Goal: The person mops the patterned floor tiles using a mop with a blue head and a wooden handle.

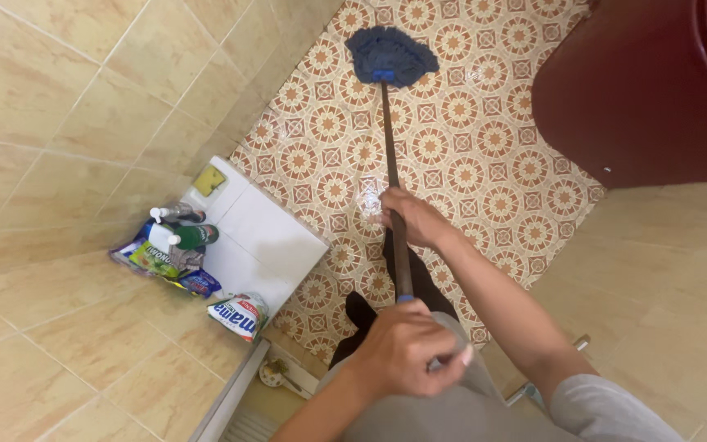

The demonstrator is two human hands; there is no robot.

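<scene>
Down the middle of the frame runs one mop handle (394, 205), a dark pole held by both hands. The left hand (407, 348), at lower centre, is curled into a fist over the top end, fingers pressed together around it. The right hand (413, 219), higher up at centre, wraps the pole midway, fingers closed about it (their tips are hidden on the far side). One blue mop head (392, 56) rests on the patterned floor tiles (484, 155) at upper centre, well apart from the hands.

At left centre a white tiled ledge (267, 233) carries one yellow sponge (209, 179), two bottles (186, 233) lying on their sides, and about three crumpled packets (239, 315) near its edges; the heap overlaps, so that count is unsure. One dark red bin (640, 98) fills the upper right.

A wide sideways sweep could, I judge, knock the packets or bottles off the ledge, since they sit close to its edge. The floor shows a glossy patch near the right hand, possibly wet, so the dark-clad feet (362, 315) below might slip. Pushing far right would bump the bin.
</scene>
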